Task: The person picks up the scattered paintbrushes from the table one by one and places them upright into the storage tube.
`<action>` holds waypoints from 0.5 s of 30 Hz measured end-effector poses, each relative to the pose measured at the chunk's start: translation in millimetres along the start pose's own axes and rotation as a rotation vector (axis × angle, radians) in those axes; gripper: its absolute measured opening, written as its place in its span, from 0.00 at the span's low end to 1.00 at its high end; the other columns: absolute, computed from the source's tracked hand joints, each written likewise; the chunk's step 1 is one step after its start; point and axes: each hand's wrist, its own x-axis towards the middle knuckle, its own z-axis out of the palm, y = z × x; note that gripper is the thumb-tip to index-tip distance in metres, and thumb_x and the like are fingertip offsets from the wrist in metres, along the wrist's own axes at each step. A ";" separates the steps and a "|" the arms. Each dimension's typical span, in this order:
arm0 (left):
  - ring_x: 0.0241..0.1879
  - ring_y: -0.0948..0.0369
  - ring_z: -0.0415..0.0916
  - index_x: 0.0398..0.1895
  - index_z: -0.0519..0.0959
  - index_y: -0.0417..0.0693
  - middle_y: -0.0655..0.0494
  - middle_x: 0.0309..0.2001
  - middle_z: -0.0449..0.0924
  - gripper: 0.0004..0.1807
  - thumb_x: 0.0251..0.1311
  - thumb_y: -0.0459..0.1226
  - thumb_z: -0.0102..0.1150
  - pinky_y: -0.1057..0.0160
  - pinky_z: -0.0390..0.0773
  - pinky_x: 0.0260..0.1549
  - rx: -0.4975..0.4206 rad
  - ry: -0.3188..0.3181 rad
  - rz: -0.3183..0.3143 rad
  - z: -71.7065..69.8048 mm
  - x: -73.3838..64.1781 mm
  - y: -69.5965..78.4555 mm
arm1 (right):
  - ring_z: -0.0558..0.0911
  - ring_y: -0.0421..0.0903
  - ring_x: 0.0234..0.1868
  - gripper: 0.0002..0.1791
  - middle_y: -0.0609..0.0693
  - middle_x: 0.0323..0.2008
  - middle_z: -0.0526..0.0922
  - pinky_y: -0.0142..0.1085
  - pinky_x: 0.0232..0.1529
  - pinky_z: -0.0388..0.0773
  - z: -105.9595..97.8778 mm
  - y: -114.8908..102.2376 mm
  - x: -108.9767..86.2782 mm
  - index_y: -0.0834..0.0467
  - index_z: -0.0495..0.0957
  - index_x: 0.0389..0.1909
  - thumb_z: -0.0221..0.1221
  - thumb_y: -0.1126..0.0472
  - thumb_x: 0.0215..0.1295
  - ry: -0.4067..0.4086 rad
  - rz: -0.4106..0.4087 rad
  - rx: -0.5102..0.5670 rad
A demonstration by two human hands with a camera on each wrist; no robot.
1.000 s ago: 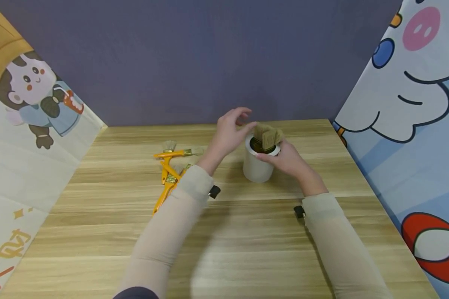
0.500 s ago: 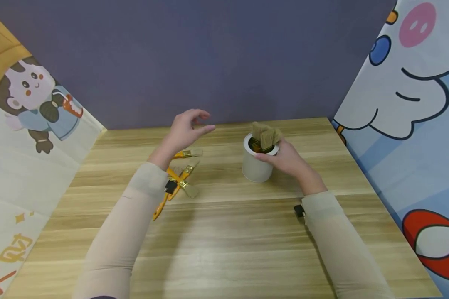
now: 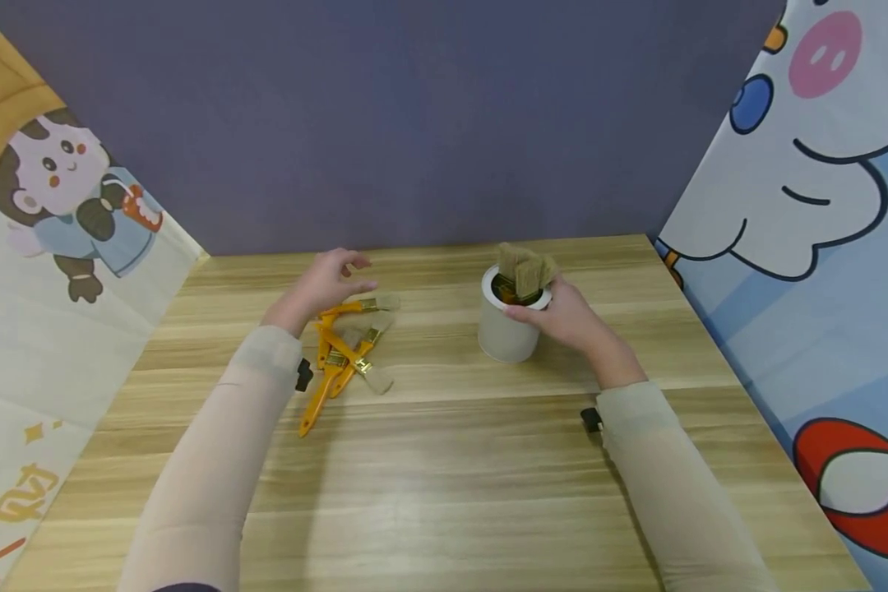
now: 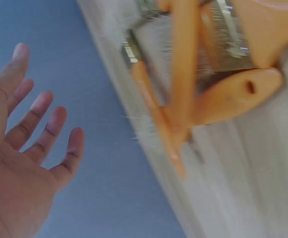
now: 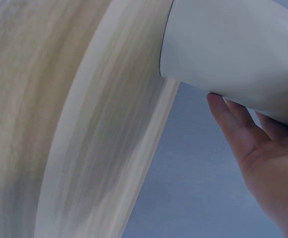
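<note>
In the head view my right hand grips the rim and side of a white cylindrical cup. Tan bristles of several paintbrushes stick up from the cup's mouth; their handles are down inside. From below, the right wrist view has the fingers of that hand along the cup's wall. My left hand hovers by a loose pile of orange-handled paintbrushes, holding nothing. Seen in the left wrist view, its fingers are spread and relaxed, apart from the crossed brushes.
The cup and the pile lie on a wood-grain table, the pile left of the cup. A dark blue-grey wall rises behind the table's back edge. Cartoon-printed panels flank both sides. A black wrist device sits at the right cuff.
My left hand has moved left from beside the cup's mouth, then lower, to the paintbrush pile. The right hand keeps its grip, and the cup stays in place.
</note>
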 end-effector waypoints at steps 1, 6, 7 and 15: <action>0.69 0.40 0.70 0.72 0.75 0.46 0.41 0.72 0.73 0.29 0.74 0.47 0.66 0.39 0.75 0.66 0.012 -0.010 -0.002 2.5 2.0 -3.8 | 0.64 0.66 0.81 0.62 0.67 0.81 0.61 0.65 0.78 0.64 -0.4 0.5 -0.3 0.57 0.46 0.86 0.69 0.31 0.65 0.001 -0.001 0.000; 0.67 0.38 0.73 0.71 0.76 0.41 0.38 0.71 0.76 0.27 0.74 0.41 0.65 0.38 0.75 0.68 0.087 -0.060 0.022 21.4 12.3 -18.4 | 0.64 0.66 0.81 0.61 0.66 0.81 0.61 0.64 0.78 0.65 -0.5 1.4 -0.9 0.57 0.48 0.86 0.69 0.32 0.65 0.010 -0.013 0.010; 0.68 0.38 0.73 0.72 0.75 0.40 0.39 0.71 0.76 0.26 0.74 0.40 0.65 0.38 0.75 0.68 0.092 -0.075 0.016 24.7 13.3 -20.2 | 0.64 0.66 0.81 0.61 0.66 0.81 0.61 0.64 0.78 0.64 -0.2 1.4 -0.7 0.57 0.49 0.86 0.69 0.32 0.65 0.011 -0.013 0.013; 0.63 0.45 0.77 0.72 0.75 0.44 0.39 0.66 0.79 0.31 0.64 0.27 0.56 0.49 0.83 0.55 0.056 -0.138 -0.089 40.2 18.6 -27.0 | 0.64 0.65 0.81 0.60 0.66 0.81 0.62 0.63 0.79 0.65 0.5 2.0 0.3 0.57 0.50 0.85 0.70 0.33 0.64 0.017 -0.003 0.014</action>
